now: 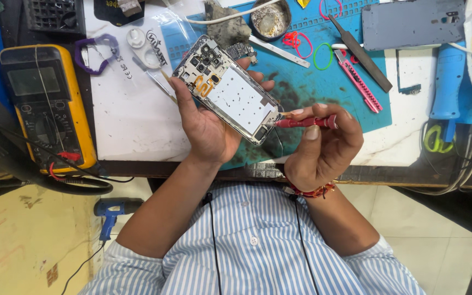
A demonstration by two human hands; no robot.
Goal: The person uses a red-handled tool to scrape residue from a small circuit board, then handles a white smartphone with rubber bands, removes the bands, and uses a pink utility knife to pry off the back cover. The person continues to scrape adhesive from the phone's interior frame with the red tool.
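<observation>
While the worktop (137,125) spreads out under a litter of tools, the work itself sits just above its near edge, over the blue repair mat (323,87). At the far left lies a yellow multimeter (47,106) with its leads trailing off the edge; along the back right rest a grey phone back cover (411,24), a black flat file (360,52) and a pink utility knife (358,81), with coloured rubber bands (312,49) scattered between them.

The opened smartphone (228,90), back removed so that the circuit board, camera modules and silver shield plate show, is tilted with its camera end away from the person. The left hand (206,123) cradles it from beneath, thumb along the left edge and fingers curled round the far side, closed firmly about the frame. The right hand (323,145) is closed in a pinch on a red-handled precision screwdriver (304,122), thumb and forefinger on the shaft, its tip touching the lower corner of the phone.

Judging from this, a screw at the bottom corner is being worked. The next move calls for a steady tip held square in the screw head, light downward pressure and a small twist of the fingers, with the phone kept from rocking.
</observation>
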